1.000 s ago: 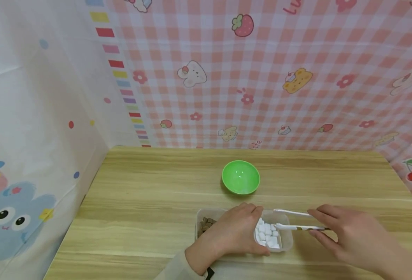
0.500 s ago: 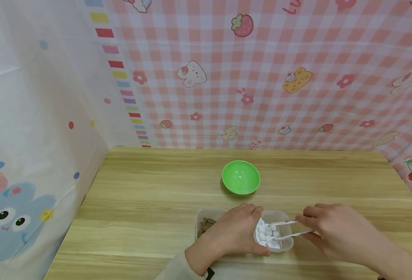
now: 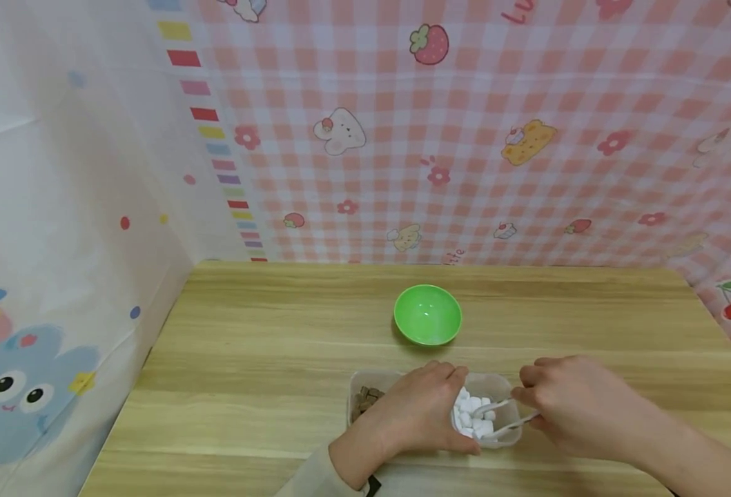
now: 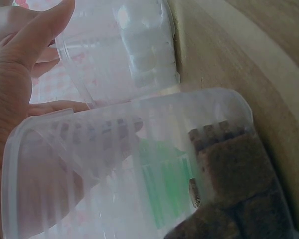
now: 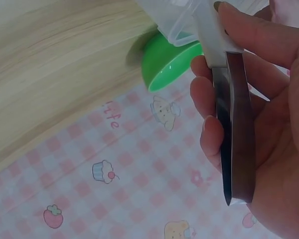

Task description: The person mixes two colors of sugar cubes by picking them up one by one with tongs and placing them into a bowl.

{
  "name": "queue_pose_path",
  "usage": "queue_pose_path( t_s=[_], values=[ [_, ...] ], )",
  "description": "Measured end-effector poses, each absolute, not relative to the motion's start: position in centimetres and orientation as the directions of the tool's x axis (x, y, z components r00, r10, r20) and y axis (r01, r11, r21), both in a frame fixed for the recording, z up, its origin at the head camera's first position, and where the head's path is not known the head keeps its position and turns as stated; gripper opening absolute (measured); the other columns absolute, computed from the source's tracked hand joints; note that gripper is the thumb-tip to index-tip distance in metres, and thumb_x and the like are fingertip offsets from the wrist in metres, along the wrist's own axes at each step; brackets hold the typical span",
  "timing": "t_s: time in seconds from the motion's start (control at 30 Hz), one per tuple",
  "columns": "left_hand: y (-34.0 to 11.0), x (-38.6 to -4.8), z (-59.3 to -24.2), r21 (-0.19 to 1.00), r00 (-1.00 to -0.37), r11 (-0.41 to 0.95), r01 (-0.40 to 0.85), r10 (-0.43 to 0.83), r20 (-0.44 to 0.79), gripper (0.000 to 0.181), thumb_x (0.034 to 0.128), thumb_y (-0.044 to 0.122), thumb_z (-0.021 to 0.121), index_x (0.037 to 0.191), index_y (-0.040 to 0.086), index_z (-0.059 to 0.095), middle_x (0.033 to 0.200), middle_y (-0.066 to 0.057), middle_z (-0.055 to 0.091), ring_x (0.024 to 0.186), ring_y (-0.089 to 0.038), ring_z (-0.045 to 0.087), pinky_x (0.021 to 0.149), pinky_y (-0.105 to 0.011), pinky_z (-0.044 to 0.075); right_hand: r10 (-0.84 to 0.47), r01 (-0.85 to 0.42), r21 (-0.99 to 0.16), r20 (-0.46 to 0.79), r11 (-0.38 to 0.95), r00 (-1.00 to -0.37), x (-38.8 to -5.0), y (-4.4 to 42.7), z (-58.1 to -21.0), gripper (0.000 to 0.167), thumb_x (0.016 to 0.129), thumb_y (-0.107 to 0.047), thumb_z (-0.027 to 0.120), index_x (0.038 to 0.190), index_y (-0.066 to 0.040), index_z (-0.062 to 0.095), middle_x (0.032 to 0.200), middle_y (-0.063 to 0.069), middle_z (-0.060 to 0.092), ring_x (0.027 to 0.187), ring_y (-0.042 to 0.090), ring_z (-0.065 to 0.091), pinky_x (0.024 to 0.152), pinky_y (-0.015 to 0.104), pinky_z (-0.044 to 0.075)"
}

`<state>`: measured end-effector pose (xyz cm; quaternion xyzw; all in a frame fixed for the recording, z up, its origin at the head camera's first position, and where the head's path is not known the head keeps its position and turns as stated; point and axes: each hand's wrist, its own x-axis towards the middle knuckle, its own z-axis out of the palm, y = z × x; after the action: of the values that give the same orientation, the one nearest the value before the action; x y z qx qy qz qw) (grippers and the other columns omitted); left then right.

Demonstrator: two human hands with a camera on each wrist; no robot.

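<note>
My left hand (image 3: 424,407) reaches over two clear plastic boxes standing side by side and grips the right box (image 3: 495,377) by its sides. Small white cubes (image 3: 467,418) fill that box. The left box (image 4: 229,99) contains brown cubes (image 4: 234,169), partly covered by my forearm in the head view. From the right, my right hand (image 3: 579,407) holds a pair of tongs (image 5: 241,134), pinched between thumb and fingers. Their white arms stand apart, with the tips down among the white cubes. Whether a cube sits between the tips I cannot tell.
A green bowl (image 3: 427,316) stands behind the boxes on the wooden table (image 3: 266,324). A pink checked cloth (image 3: 390,138) hangs at the table's back edge. White printed cloth (image 3: 48,207) covers the left side.
My right hand has moved left with the tongs, whose tips have gone from above the box's right part down into the white cubes. My left hand and the bowl have stayed put.
</note>
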<state>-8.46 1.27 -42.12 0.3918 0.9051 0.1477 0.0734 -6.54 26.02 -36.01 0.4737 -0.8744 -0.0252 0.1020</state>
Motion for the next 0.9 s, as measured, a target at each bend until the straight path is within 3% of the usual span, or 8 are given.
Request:
queue_pose_path(
  t_s=[0.2,0.5,0.73,0.9],
  values=[
    [1.1,-8.4,-42.1,0.33,-0.691,0.658,0.677,0.722,-0.025,0.096,0.0753,0.065,0.086,0.143,0.003,0.058,0.128,-0.002,0.065,0.117,-0.013,0.061,0.103,-0.025,0.049,-0.844,-0.832,0.141,0.107,0.537,-0.526,-6.8,25.5,-36.2,0.031,0.056,-0.019,0.096,0.073,-0.016,0.07,0.065,-0.01,0.044,0.056,0.009,0.046,0.046,0.026,0.039],
    [1.1,-8.5,-42.3,0.32,-0.691,0.657,0.683,0.723,-0.012,0.098,0.0747,0.066,0.086,0.144,0.003,0.057,0.128,-0.002,0.066,0.118,-0.012,0.061,0.103,-0.024,0.049,-0.845,-0.838,0.13,0.161,0.53,-0.51,-6.8,25.5,-36.8,0.033,0.054,-0.015,0.093,0.066,-0.02,0.063,0.064,-0.011,0.041,0.054,0.008,0.043,0.044,0.027,0.035],
    [1.1,-8.4,-42.2,0.308,-0.693,0.662,0.684,0.721,-0.012,0.098,0.0739,0.066,0.087,0.143,0.004,0.058,0.125,-0.001,0.066,0.115,-0.011,0.061,0.103,-0.024,0.049,-0.841,-0.844,0.118,0.229,0.523,-0.49,-6.9,26.3,-37.1,0.035,0.055,-0.018,0.097,0.07,-0.019,0.066,0.067,-0.012,0.041,0.056,0.005,0.041,0.045,0.025,0.036],
    [1.2,-8.3,-42.1,0.29,-0.685,0.655,0.697,0.728,0.001,0.096,0.0738,0.066,0.086,0.142,0.004,0.059,0.123,0.0,0.067,0.114,-0.011,0.062,0.105,-0.024,0.048,-0.807,-0.838,0.022,0.282,0.546,-0.519,-6.8,27.6,-36.9,0.036,0.055,-0.015,0.099,0.079,-0.018,0.072,0.073,-0.016,0.048,0.061,-0.006,0.038,0.047,0.017,0.036]
  ],
)
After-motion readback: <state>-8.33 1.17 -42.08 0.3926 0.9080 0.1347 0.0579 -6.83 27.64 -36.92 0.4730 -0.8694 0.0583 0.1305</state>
